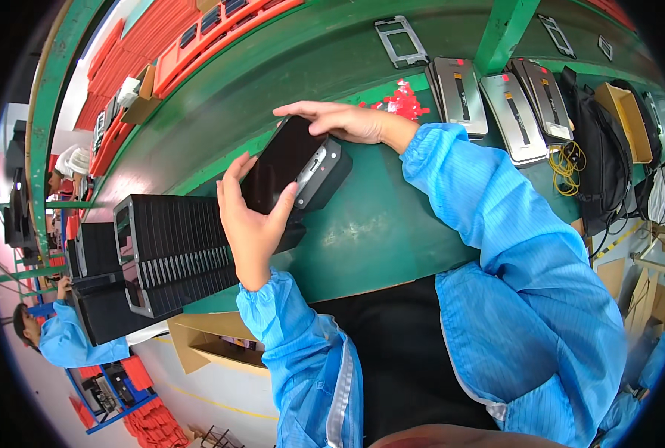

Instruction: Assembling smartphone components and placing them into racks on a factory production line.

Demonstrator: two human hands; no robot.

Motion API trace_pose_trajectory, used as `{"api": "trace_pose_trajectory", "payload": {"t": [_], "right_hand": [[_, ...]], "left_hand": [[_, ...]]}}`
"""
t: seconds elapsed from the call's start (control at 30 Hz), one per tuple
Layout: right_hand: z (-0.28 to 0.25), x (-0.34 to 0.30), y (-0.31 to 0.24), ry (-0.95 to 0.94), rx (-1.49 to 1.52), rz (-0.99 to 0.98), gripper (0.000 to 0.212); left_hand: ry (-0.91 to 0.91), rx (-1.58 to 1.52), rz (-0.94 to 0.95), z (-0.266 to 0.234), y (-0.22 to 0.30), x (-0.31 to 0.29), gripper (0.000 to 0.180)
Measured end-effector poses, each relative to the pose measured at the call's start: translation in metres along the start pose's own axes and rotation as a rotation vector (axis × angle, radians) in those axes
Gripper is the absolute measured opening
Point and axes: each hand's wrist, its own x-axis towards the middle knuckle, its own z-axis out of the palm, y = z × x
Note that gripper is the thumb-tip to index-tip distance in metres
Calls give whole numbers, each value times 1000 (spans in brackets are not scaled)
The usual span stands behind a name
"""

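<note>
A black glossy phone-like panel (284, 160) is tilted above the green bench, between my two hands. My left hand (254, 216) grips its lower end, thumb along the right edge and fingers at the left edge. At the upper end, my right hand (343, 122) is closed on the far corner, with bent fingers over the edge. Beneath the panel is a black block with a silver side plate (323, 175); whether the two touch is hidden. To the left of my left hand stands a long row of black frames (179, 246), packed upright side by side.
Silvery metal plates (459, 97) lean at the back right, near red-and-white scraps (403, 101). Yellow cord (567, 166) and a black bag (601, 149) lie farther right. A green post (504, 37) rises behind. An open cardboard box (216, 343) sits below the bench edge; another person (75, 328) works at far left.
</note>
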Motion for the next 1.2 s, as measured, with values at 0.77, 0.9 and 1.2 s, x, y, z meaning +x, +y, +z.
{"api": "trace_pose_trajectory", "payload": {"t": [0.77, 0.9, 1.2], "right_hand": [[11, -3, -4, -99, -193, 26, 92], [15, -1, -7, -72, -171, 60, 90], [14, -2, -6, -48, -253, 14, 87]], "left_hand": [[61, -60, -6, -2, -10, -20, 71], [50, -49, -3, -11, -1, -12, 67], [65, -22, 75, -18, 8, 1, 61]]}}
